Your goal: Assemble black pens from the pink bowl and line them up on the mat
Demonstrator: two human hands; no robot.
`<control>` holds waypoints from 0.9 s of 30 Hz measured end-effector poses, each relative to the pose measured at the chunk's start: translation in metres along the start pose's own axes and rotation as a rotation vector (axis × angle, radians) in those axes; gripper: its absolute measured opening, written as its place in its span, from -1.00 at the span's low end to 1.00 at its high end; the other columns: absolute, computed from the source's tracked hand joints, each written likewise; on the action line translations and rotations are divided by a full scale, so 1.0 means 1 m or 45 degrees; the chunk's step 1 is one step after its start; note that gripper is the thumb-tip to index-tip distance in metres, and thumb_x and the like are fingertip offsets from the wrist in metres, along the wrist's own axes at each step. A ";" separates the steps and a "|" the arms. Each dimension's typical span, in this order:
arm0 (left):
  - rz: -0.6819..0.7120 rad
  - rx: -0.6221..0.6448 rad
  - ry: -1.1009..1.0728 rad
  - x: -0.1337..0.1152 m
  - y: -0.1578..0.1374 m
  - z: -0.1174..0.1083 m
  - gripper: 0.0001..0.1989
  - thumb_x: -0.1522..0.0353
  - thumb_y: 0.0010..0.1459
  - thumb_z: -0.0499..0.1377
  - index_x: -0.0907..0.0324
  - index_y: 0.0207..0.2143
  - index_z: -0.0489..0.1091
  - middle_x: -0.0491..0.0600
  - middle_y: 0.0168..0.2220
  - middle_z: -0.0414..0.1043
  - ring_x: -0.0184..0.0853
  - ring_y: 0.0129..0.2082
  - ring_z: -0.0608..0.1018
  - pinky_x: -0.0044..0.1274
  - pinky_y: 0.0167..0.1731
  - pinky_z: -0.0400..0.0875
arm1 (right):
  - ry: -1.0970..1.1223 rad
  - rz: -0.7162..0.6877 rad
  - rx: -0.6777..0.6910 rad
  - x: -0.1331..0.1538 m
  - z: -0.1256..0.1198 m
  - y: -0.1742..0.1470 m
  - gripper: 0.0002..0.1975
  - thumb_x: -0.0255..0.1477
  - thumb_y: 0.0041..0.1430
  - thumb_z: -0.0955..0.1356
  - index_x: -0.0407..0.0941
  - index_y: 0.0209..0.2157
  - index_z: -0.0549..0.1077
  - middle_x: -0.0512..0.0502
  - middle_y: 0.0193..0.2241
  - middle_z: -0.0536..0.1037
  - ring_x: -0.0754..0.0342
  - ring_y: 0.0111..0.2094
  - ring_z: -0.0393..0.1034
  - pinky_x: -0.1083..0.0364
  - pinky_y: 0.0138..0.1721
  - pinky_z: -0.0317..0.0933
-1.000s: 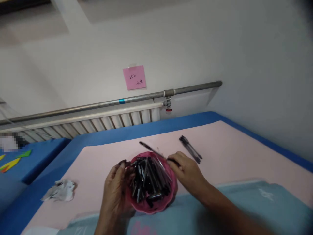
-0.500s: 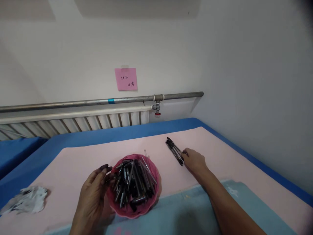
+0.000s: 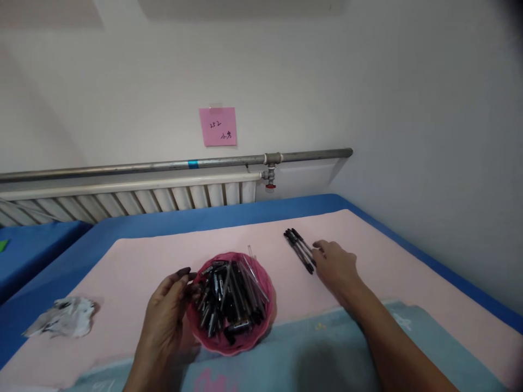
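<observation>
Pens (image 3: 301,250) lie side by side on the pink sheet (image 3: 163,258), and more crowd the pink basket (image 3: 235,349) to their left; a grey-white wall (image 3: 408,109) bounds you ahead and on the right; the blue table (image 3: 286,206) shows as a border along the sheet's far and right edges; the sheet spans the gap between basket and pens, then runs on right to that border; a pipe (image 3: 155,167) and a radiator (image 3: 171,198) line the far side; a blue-green cloth (image 3: 278,343) covers the near part, below your right forearm; your right hand (image 3: 333,264) is half curled beside the pens' near ends; your left hand (image 3: 167,302) bends its fingers at the basket's left rim; whether either grips anything, I cannot tell; a crumpled tissue (image 3: 69,317) lies far left.
</observation>
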State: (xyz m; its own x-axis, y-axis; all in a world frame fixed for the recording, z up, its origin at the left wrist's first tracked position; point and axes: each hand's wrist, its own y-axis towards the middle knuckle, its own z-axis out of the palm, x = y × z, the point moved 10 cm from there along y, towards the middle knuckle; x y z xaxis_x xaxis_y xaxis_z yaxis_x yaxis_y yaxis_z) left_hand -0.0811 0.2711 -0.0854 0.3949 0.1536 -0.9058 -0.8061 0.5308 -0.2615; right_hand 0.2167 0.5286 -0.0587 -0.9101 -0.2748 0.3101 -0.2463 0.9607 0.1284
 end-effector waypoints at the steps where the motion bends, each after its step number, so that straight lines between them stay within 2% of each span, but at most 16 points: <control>1: 0.018 0.014 0.011 -0.001 -0.001 0.002 -0.83 0.50 -0.10 0.24 0.27 -0.36 0.42 -0.02 -0.44 0.50 -0.43 -0.58 0.49 -0.62 -0.57 0.41 | 0.036 -0.048 -0.024 0.010 -0.002 -0.003 -0.67 -0.44 0.20 0.12 -0.16 -0.14 0.44 -0.26 -0.20 0.48 -0.11 -0.14 0.38 -0.08 -0.09 0.10; 3: 0.066 0.035 0.060 -0.003 -0.003 0.004 -0.76 0.43 -0.14 0.28 0.28 -0.33 0.42 -0.05 -0.48 0.48 -0.44 -0.59 0.47 -0.63 -0.57 0.38 | 0.155 -0.187 -0.032 0.035 0.001 -0.014 -0.70 -0.41 0.20 0.15 -0.13 -0.17 0.45 -0.18 -0.21 0.50 -0.02 -0.17 0.39 0.03 -0.12 0.16; 5: 0.131 0.035 0.138 -0.005 -0.004 0.004 -0.71 0.35 -0.14 0.29 0.28 -0.31 0.42 -0.07 -0.50 0.46 -0.44 -0.58 0.45 -0.61 -0.54 0.36 | 0.378 -0.412 -0.004 0.068 0.008 -0.031 -0.73 -0.39 0.20 0.18 -0.13 -0.21 0.46 -0.14 -0.26 0.52 0.03 -0.23 0.40 0.09 -0.18 0.22; 8: 0.249 0.011 0.313 -0.011 -0.005 0.003 -0.70 0.28 -0.11 0.26 0.25 -0.30 0.44 -0.07 -0.46 0.46 -0.41 -0.50 0.46 -0.58 -0.47 0.35 | 0.613 -0.810 0.036 0.118 0.014 -0.061 -0.69 -0.36 0.20 0.21 -0.12 -0.09 0.43 -0.19 -0.13 0.49 -0.02 -0.10 0.35 0.00 -0.07 0.21; 10: 0.309 0.009 0.424 -0.015 -0.005 0.004 -0.72 0.26 -0.08 0.24 0.24 -0.31 0.44 -0.07 -0.42 0.46 -0.38 -0.44 0.47 -0.56 -0.41 0.34 | 0.573 -0.935 0.084 0.138 0.021 -0.072 -0.64 -0.35 0.19 0.23 -0.11 -0.01 0.40 -0.24 0.00 0.41 -0.08 0.03 0.26 -0.09 0.02 0.15; 12: 0.338 0.022 0.498 -0.016 -0.006 0.006 -0.73 0.25 -0.05 0.22 0.22 -0.30 0.45 -0.07 -0.41 0.46 -0.36 -0.41 0.46 -0.54 -0.37 0.34 | 0.515 -0.932 0.145 0.147 0.029 -0.071 -0.62 -0.33 0.21 0.21 -0.11 0.03 0.37 -0.26 0.04 0.38 -0.12 0.07 0.22 -0.14 0.04 0.12; 15: 0.347 0.041 0.542 -0.016 -0.008 0.009 -0.73 0.24 -0.02 0.19 0.21 -0.28 0.45 -0.07 -0.41 0.47 -0.33 -0.40 0.46 -0.51 -0.35 0.34 | 0.566 -0.915 0.209 0.150 0.034 -0.065 -0.64 -0.35 0.24 0.17 -0.10 0.02 0.38 -0.20 -0.01 0.45 -0.06 0.01 0.29 -0.11 0.03 0.15; 18: 0.370 0.079 0.582 -0.015 -0.010 0.015 -0.78 0.26 0.00 0.18 0.19 -0.31 0.45 -0.06 -0.39 0.48 -0.33 -0.38 0.47 -0.51 -0.33 0.33 | 0.754 -0.879 0.121 0.143 0.024 -0.059 -0.66 -0.37 0.23 0.18 -0.09 -0.03 0.42 -0.17 -0.05 0.48 -0.03 -0.01 0.32 -0.09 0.04 0.15; 22: 0.404 0.140 0.605 -0.013 -0.014 0.023 -0.85 0.31 0.00 0.18 0.17 -0.35 0.47 -0.06 -0.40 0.49 -0.33 -0.39 0.47 -0.54 -0.35 0.32 | 1.120 -0.662 -0.005 0.120 0.009 -0.051 -0.70 -0.36 0.19 0.23 -0.06 -0.07 0.44 -0.14 -0.04 0.48 -0.01 0.01 0.32 -0.07 0.06 0.16; 27: 0.461 0.298 0.727 -0.009 -0.023 0.041 -0.88 0.36 -0.01 0.18 0.14 -0.38 0.49 -0.04 -0.42 0.50 -0.30 -0.39 0.48 -0.51 -0.34 0.32 | 1.522 -0.413 -0.015 0.099 0.007 -0.048 -0.78 -0.37 0.11 0.30 -0.08 -0.19 0.47 -0.10 -0.20 0.53 0.05 -0.21 0.42 0.01 -0.18 0.33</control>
State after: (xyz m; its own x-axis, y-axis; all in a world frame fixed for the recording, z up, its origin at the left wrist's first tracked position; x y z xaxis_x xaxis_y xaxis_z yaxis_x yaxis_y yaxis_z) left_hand -0.0475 0.2913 -0.0579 -0.2238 -0.0720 -0.9720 -0.7019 0.7039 0.1094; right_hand 0.1360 0.4551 -0.0408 0.0688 -0.3701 0.9264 -0.3948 0.8427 0.3660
